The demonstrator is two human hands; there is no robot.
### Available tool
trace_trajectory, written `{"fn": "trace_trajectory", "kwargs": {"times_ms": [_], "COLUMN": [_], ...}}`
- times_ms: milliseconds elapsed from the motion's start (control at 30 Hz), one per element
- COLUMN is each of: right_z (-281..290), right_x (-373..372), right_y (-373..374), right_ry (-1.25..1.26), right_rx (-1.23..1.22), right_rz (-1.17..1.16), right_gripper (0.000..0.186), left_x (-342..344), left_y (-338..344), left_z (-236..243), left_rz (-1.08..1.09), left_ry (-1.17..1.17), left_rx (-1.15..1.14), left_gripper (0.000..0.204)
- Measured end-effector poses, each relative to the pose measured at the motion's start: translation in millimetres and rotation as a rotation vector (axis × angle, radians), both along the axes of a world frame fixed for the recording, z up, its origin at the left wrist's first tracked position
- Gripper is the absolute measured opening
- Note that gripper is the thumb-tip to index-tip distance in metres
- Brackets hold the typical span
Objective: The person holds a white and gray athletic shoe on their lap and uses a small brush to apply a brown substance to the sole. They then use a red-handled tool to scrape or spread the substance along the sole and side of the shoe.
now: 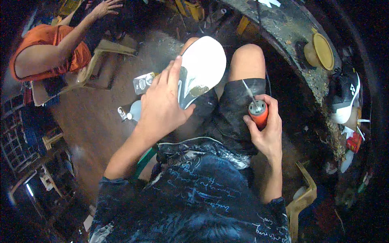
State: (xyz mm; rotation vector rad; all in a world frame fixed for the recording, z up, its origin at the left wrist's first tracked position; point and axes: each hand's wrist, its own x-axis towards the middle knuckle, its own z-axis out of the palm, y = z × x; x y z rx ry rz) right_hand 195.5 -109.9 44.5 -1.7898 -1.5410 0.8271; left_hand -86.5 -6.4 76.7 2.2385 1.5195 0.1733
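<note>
On the far left, a co-worker in an orange shirt [79, 58] stretches one arm forward. Nearer us, a translucent bottle [135, 109] with a white cap shows just beside our left hand [162, 101], which lies with fingers extended on a white-and-grey shoe [204, 60] over our left thigh; we cannot tell whether it grips or merely rests. Our right hand [269, 129] wraps firmly round an orange-handled tool [260, 120] above our right thigh, its thin metal shaft pointing away from us. Farther right, we see a yellow round container [322, 52] and a black-and-white shoe [344, 101].
</note>
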Motion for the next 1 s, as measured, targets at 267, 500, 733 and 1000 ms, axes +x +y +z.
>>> {"fn": "trace_trajectory", "kwargs": {"times_ms": [267,500,733,1000], "right_z": [3.3,-9.9,-19.3,-17.9], "right_x": [-33.7,-39.8,-41.8,-47.0], "right_y": [27.0,46.7,53.3,59.5], "right_ry": [-0.212,-0.34,-0.331,-0.344], "right_rx": [-0.337,-0.355,-0.376,-0.358], "right_rz": [-0.119,-0.064,-0.035,-0.036], "right_gripper": [0.068,0.073,0.075,0.07], "left_x": [-23.1,-32.4,-26.3,-28.1], "left_y": [15.0,16.4,17.0,20.5], "left_z": [-23.0,-40.4,-38.7,-37.2], "left_rz": [-0.018,0.008,0.041,0.035], "left_ry": [0.028,-0.064,-0.038,-0.046], "left_rx": [0.072,0.04,-0.024,-0.051], "left_gripper": [0.119,0.121,0.117,0.114]}}
